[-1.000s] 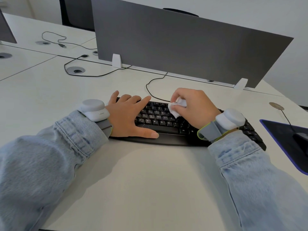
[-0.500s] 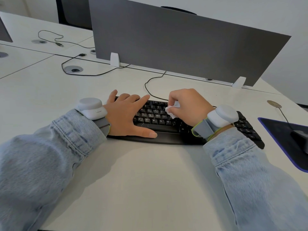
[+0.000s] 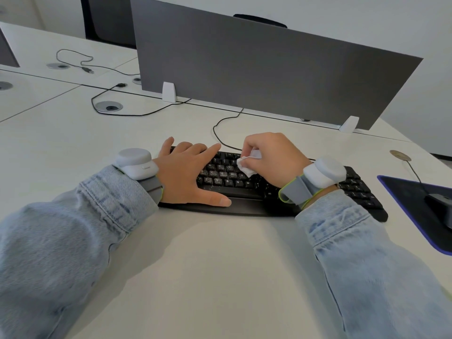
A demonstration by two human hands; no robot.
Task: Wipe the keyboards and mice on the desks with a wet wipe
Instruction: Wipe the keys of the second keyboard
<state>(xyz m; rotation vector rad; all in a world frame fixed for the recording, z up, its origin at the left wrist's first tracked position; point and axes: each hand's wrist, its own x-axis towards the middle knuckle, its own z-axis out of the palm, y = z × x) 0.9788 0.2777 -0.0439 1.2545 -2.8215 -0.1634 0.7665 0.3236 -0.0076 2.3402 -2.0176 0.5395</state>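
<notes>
A: Where is the keyboard (image 3: 247, 184)?

B: It is black and lies flat on the white worktop (image 3: 220, 265), in the middle, in front of the grey screen (image 3: 269, 77). Its cable (image 3: 216, 129) runs from its far edge up toward the foot of that screen.

A: And the wipe (image 3: 247, 165)?

B: It is bunched up white in the right hand (image 3: 271, 160), over the upper middle rows of keys. The lower corner of the wipe touches the keys.

A: How is that grip?

B: The fingers and thumb are curled together, pinching the wipe. The knuckles point up and the wrist hangs above the keyboard's right half.

A: The left hand (image 3: 188, 172)?

B: It lies flat on the keyboard's left end, fingers straight and spread, the thumb stretched along the front edge by the palm rest. It holds nothing; it just presses down on the keys.

A: Anything on the arms?

B: Both wear light denim sleeves (image 3: 73, 228), and each wrist carries a grey-white device (image 3: 135, 162) on a strap.

A: Is a mouse in view?

B: Yes, a dark mouse (image 3: 440, 204) at the right edge, only partly in frame, on a dark mat (image 3: 401, 192) with a blue border. Its cord leads back to a round port in the worktop. It is well apart from both hands.

A: What else?

B: Round cable grommets (image 3: 110, 106) sit to the far left, with a loose black cable looped near them.
</notes>
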